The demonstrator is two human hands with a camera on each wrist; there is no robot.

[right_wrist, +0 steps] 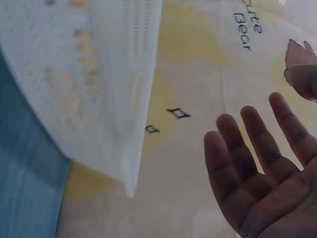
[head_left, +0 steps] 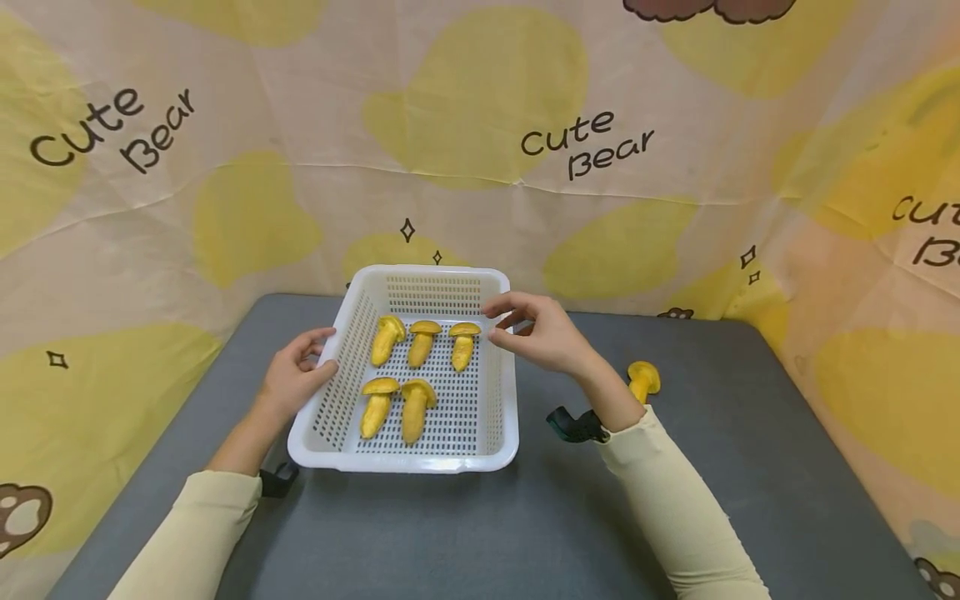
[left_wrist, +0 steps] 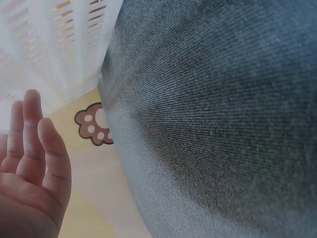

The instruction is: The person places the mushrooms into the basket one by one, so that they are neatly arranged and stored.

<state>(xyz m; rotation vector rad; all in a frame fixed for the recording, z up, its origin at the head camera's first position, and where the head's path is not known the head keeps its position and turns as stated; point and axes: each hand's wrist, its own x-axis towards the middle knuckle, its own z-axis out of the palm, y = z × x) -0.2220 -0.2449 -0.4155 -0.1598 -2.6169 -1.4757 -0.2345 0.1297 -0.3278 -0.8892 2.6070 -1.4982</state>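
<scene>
A white perforated plastic basket (head_left: 457, 425) stands on the table with several yellow mushrooms (head_left: 417, 412) in it, spread in two rows. My left hand (head_left: 294, 377) is at the basket's left rim, fingertips and thumb by the edge. In the left wrist view its fingers (left_wrist: 32, 134) are extended beside the basket wall (left_wrist: 49, 59). At the right rim, my right hand (head_left: 546, 333) hovers with loosely bent fingers and nothing between them. The right wrist view shows that palm and its spread fingers (right_wrist: 257, 144) apart from the basket (right_wrist: 119, 109).
Another yellow mushroom (head_left: 644, 379) lies on the grey table (head_left: 450, 533), partly behind the right forearm. A patterned cloth (head_left: 465, 100) hangs behind the table. Dark straps (head_left: 576, 425) sit at the wrists.
</scene>
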